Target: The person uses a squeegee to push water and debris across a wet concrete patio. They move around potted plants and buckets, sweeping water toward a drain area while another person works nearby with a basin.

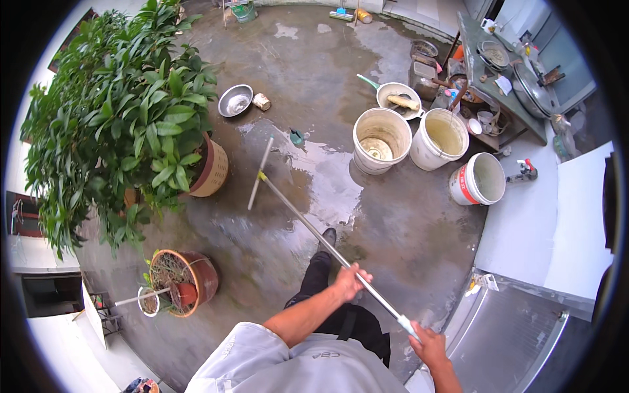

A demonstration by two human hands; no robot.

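Long-handled grey metal floor squeegee (308, 226) slants forward-left from your fingers; left hand (349, 281) grips mid-shaft, right hand (429, 346) clasps its end.

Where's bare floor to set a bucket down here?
Free: the wet concrete between the steel bowl and the buckets, and the patch right of the squeegee pole, below the red-banded bucket. Crowded: the bench and pots at top right, and the plants along the left. Both hands, left and right, grip the pole.

Long-handled floor squeegee (308, 223), blade on wet concrete.
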